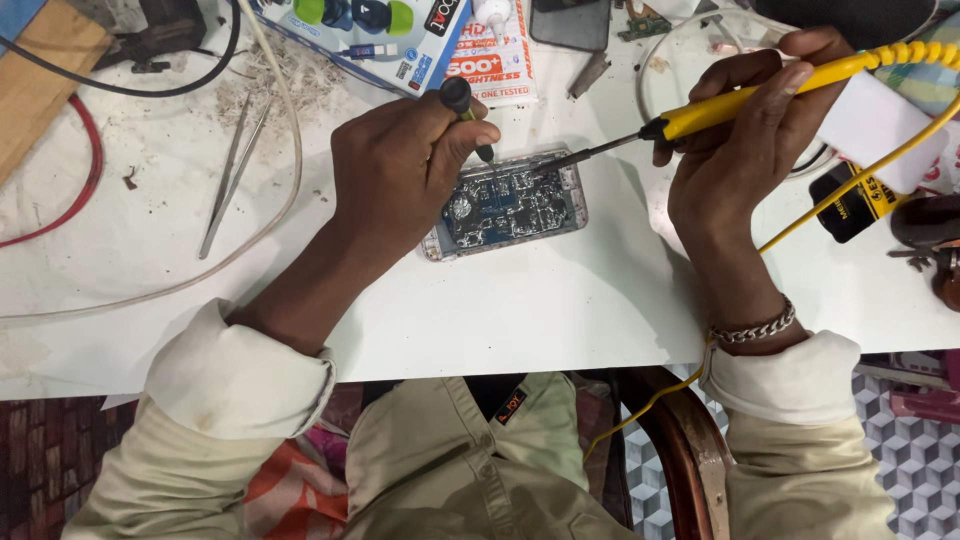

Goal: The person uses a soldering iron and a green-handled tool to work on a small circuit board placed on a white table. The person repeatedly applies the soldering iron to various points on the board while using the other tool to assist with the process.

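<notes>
While both hands work an opened phone [510, 205], right hand [735, 150] fingers gripping yellow soldering iron [760, 95], left hand [400, 165] pinching black tool [462, 105], blue box [375, 35] behind.

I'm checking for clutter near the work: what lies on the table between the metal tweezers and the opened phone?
In the head view, the left hand fills the stretch between the tweezers and the opened phone; a whitish cable crosses there too.
</notes>
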